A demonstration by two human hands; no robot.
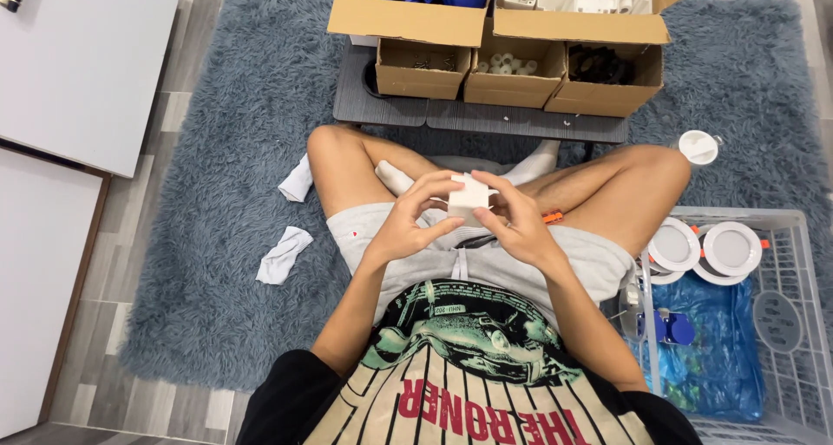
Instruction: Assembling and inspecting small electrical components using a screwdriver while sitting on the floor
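Above the lap, between both hands, sits a small white box [469,199], held level over the grey shorts [486,252]. Left hand [409,221] grasps its left side, fingers arching over the top; right hand [517,224] grasps its right side, fingertips on the upper edge. Both hands lie equally close, so the box has neither nearer. Cardboard boxes [503,68] of parts stand ahead on a low desk [416,111]; a plastic basket [785,237] lies right.

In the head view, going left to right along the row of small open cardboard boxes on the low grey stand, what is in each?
Left box: small dark parts, too small to tell apart → middle box: small white cylindrical parts → right box: black parts. All three stand on the grey stand.
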